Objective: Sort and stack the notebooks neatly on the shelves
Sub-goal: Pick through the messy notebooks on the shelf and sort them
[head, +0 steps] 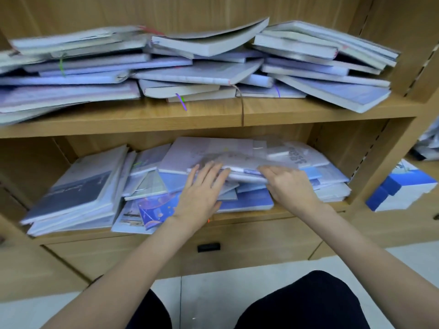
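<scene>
Wooden shelf unit, two levels, both w/ messy notebook piles. Writing: a clear-wrapped notebook [294, 154] at 1 o'clock of the hands carries bold dark characters, too blurred to read; no other label legible. Upper shelf [213, 115] holds a sprawl of pale blue/white notebooks [190, 65], some tilted, w/ ribbon markers (green, purple, brown) hanging over the front edge. Lower shelf [237, 216] has a leaning stack [76, 186] at 9 o'clock, grey-blue cover on top, and a loose heap in the middle incl. a purple patterned notebook [154, 207] at 7 o'clock of the left hand. Blue-and-white box [401, 186] sits in the next bay at 3 o'clock. Drawer front w/ a black handle [208, 247] below. Left hand [202, 188] lies flat, fingers straight, pressing on the middle heap. Right hand [289, 184] has fingers curled round the edge of a thin white notebook [244, 173] between the two hands, gripping it. Both forearms reach in from 6 o'clock over dark-clad knees.
</scene>
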Tool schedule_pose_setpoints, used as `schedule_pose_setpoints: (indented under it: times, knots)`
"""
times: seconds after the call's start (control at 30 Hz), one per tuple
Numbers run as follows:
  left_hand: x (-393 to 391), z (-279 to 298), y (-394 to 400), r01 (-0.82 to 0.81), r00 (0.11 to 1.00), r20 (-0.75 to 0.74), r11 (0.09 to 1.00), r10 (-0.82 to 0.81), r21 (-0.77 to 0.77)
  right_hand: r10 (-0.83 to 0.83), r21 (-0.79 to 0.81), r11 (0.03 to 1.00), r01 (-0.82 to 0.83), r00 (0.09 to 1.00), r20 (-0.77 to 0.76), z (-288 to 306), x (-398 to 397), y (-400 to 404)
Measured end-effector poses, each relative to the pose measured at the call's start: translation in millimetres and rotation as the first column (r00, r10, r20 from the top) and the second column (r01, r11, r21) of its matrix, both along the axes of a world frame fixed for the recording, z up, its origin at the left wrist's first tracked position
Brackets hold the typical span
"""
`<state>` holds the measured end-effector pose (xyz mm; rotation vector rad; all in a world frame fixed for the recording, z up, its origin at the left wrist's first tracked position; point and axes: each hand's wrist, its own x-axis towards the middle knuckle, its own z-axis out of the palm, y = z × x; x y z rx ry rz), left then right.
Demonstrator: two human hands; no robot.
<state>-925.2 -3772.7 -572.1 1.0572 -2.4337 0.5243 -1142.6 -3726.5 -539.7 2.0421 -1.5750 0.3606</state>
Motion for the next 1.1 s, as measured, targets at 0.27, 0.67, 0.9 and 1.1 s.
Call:
schedule_pose_setpoints:
  times: [0.27,0.67,0.9,1.1]
  knots:
    - [24,48,15,0.192,0.969,-0.166,0.981,-0.184,0.032,0.283,-0.196,0.929,-0.313,0.944,-0.170,46,15,34]
    - [127,119,65,0.379,0.581,-0.813,0.893,-0.027,0.242,0.199,-0.144,0.978,-0.149,0.484,0.852,107,63,71]
    - [145,153,73,0.556,0.188,-0.981,0.819,0.045,0.144,0.127,-0.164,0.827,-0.538,-0.105,0.986,123,139,54]
    - [156,233,42,0.486,0.254,-0.951,0.873,-0.179,-0.034,0.567,-0.561,0.704,-0.435,-0.132,0.813,227,168,19]
